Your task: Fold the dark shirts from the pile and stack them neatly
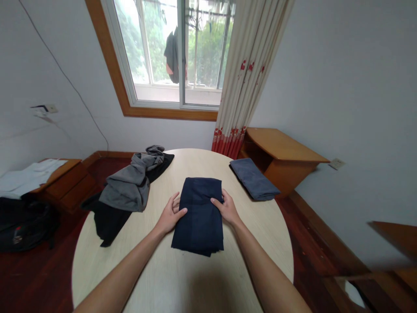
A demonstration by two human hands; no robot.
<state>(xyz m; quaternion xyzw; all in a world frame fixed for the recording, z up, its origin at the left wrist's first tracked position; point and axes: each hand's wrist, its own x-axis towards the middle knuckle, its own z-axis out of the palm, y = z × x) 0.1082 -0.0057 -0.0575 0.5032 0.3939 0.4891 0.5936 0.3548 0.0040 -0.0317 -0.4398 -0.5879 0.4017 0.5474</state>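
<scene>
A dark navy garment (pixel 200 221), folded into a rectangle, lies near the middle of the round table; its exact kind cannot be made out. My left hand (pixel 170 213) grips the garment's left edge, thumb on top and fingers at the side. On the opposite edge, my right hand (pixel 227 208) has its thumb pressed on the cloth and its fingers partly hidden behind the side. A small corner of fabric sticks out at the near end.
The pale round table (pixel 189 161) also bears a folded grey-blue garment (pixel 253 178) at right and a loose heap of grey clothing (pixel 130 182) over black cloth (pixel 112 221) at left. A wooden cabinet (pixel 286 145) stands behind right; a black bag (pixel 26 224) sits left.
</scene>
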